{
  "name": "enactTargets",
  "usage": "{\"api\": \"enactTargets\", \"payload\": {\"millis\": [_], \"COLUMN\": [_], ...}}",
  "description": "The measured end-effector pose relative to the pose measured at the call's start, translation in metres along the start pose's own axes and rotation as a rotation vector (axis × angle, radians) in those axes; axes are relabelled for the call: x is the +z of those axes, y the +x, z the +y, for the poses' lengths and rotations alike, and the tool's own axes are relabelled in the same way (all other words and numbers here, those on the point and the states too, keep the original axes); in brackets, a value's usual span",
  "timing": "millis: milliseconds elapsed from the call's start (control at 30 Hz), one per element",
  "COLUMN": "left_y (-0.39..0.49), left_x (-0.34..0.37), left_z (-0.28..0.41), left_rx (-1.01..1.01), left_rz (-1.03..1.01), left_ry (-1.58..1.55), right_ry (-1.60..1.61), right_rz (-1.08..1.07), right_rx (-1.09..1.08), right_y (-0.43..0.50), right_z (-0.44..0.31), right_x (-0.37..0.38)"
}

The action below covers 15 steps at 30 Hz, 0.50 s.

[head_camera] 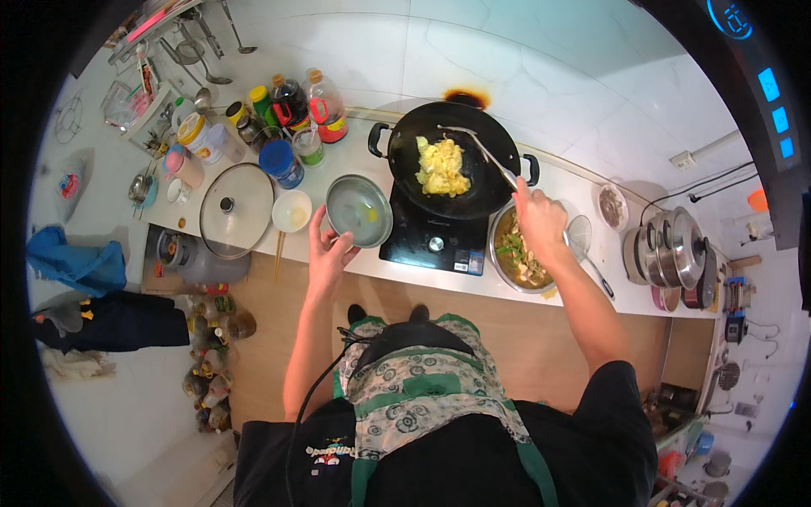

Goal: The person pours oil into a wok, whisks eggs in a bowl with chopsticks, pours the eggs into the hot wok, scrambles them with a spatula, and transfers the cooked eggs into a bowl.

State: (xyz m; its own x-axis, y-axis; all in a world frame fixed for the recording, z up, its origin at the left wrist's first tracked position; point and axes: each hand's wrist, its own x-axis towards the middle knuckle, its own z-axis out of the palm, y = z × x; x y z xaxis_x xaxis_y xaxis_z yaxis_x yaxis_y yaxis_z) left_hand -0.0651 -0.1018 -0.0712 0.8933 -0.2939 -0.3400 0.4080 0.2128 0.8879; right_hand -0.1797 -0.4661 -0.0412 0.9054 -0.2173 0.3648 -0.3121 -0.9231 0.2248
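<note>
My left hand (329, 250) grips the rim of a metal bowl (345, 199), tilted over the counter, with a little yellow liquid inside. My right hand (540, 218) is closed around the handle of a metal wok spatula (496, 160). The spatula's far end rests inside a black two-handled wok (405, 127), near a mound of yellow scrambled egg (443, 168). Under the wok sits a black induction cooker (418, 237). Below my right forearm, a steel basin (497, 269) holds cooked food with green pieces (510, 244); my arm hides part of it.
Left of the bowl are a small white bowl (285, 201), chopsticks (279, 256) and a glass lid (237, 196). Sauce bottles (329, 117) and a blue-lidded jar (282, 166) stand behind. On the right are a skimmer (580, 233), a plate of food (612, 206) and a steamer pot (671, 250).
</note>
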Motion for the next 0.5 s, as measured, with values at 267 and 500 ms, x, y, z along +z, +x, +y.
{"api": "enactTargets", "payload": {"millis": [267, 500], "left_y": [-0.008, 0.008], "left_x": [-0.015, -0.026], "left_z": [-0.003, -0.001], "left_rx": [-0.028, -0.056], "left_rz": [0.020, -0.035], "left_ry": [-0.060, -0.127], "right_ry": [0.127, 0.934], "right_rz": [-0.130, -0.570], "right_rx": [0.010, 0.764], "right_y": [-0.025, -0.011], "right_z": [-0.001, 0.007], "right_x": [-0.001, 0.020]}}
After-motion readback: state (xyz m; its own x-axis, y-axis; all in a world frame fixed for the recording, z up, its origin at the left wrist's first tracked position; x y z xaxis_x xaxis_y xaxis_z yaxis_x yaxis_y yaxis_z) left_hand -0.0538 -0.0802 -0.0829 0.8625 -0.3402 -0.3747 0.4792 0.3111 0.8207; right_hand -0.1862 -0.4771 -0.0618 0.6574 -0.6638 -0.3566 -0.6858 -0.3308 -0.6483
